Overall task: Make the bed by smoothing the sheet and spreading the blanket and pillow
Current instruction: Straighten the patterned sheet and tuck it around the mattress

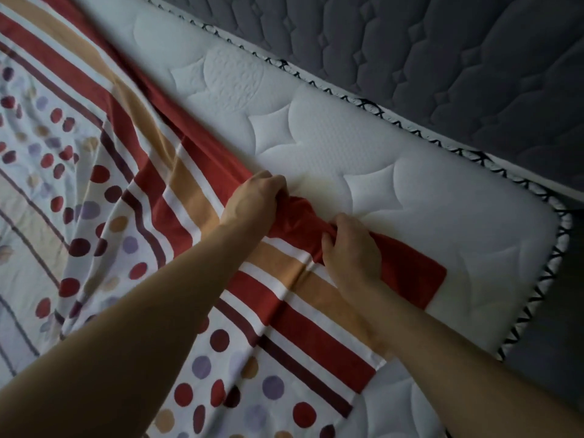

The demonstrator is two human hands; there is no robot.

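Head view shows no readable writing: left hand (252, 200) and right hand (349, 248) each grip a bunched red corner of the striped, dotted sheet (132, 172) on the white quilted mattress (363, 147).

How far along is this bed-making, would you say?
Early on. Done: the striped, dotted sheet lies over much of the white mattress. In hand: the left hand and right hand both grip its bunched red border near the mattress corner. Left: the mattress's far strip and corner are bare, the sheet is wrinkled, and no blanket or pillow is in view.
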